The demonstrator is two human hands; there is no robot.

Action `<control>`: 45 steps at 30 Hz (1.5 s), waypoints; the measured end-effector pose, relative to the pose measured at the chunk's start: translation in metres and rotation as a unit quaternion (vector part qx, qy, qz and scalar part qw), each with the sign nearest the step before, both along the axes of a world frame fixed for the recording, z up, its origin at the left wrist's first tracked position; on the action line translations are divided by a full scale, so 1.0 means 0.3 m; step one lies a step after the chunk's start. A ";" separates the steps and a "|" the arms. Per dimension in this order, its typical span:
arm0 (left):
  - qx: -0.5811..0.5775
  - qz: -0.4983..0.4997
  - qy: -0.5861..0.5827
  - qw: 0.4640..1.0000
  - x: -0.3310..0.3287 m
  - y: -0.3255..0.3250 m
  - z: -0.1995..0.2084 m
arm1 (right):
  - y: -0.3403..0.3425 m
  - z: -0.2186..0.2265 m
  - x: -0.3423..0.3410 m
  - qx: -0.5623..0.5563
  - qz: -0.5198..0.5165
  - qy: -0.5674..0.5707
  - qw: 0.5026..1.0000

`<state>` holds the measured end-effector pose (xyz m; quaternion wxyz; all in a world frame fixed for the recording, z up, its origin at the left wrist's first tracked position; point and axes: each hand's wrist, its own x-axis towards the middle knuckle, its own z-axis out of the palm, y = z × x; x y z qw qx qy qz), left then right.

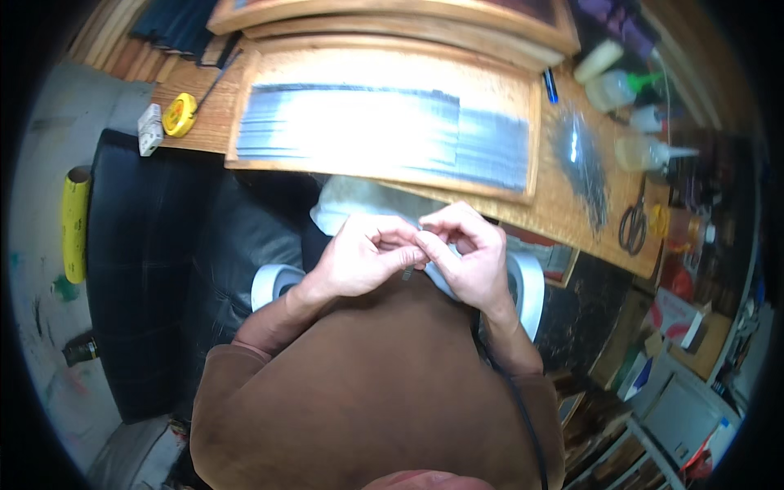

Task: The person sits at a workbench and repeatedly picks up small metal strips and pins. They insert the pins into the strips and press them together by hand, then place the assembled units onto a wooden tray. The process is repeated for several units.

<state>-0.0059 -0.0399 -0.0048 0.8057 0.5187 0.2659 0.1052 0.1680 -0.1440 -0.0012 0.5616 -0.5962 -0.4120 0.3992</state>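
My left hand (pixel 367 255) and my right hand (pixel 467 255) meet in front of my chest, just short of the table's near edge. Thumbs and fingers of both are pinched together, and the fingertips touch or nearly touch. Whatever lies between them is too small or too hidden to name. Beyond the hands, a shallow wooden tray (pixel 532 155) rests on the table, with thin grey strips (pixel 492 147) lying side by side in it. Glare washes out the middle of the strips. A whitish cloth or bag (pixel 336 214) shows behind my left hand.
A bundle of thin dark wires or strips (pixel 581 163), scissors (pixel 632 224), a blue marker (pixel 550 86) and squeeze bottles (pixel 611 90) lie right of the tray. Left of it are a yellow tape measure (pixel 180 114) and a small white box (pixel 150 131). A black padded seat (pixel 147 261) stands left.
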 end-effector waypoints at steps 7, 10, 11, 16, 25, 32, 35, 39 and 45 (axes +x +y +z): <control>0.171 0.145 -0.053 0.973 0.016 0.116 0.110 | 0.243 0.268 0.088 -0.019 0.095 -0.049 0.994; 0.392 0.215 -0.055 0.893 -0.042 0.236 0.142 | 0.495 0.322 0.225 0.182 0.130 -0.111 0.968; 0.455 0.244 -0.029 0.856 -0.061 0.280 0.169 | 0.580 0.351 0.273 0.205 0.118 -0.122 0.964; 0.734 0.322 0.065 0.594 -0.179 0.621 0.160 | 0.824 0.316 0.243 0.078 0.106 -0.155 0.979; 0.665 0.279 0.058 0.690 -0.153 0.944 0.143 | 1.238 0.334 0.006 0.032 0.124 -0.173 0.977; 0.704 0.254 0.085 0.657 -0.155 0.971 0.129 | 1.432 0.289 0.034 0.000 0.182 -0.138 0.974; 0.698 0.239 0.102 0.667 -0.161 0.970 0.136 | 1.407 0.266 -0.047 0.010 0.087 -0.283 0.955; 0.685 0.236 0.121 0.678 -0.174 0.977 0.156 | 1.356 0.335 -0.072 -0.069 0.146 -0.218 0.962; 0.689 0.249 0.110 0.672 -0.170 0.986 0.172 | 1.364 0.339 -0.035 -0.078 0.174 -0.212 0.959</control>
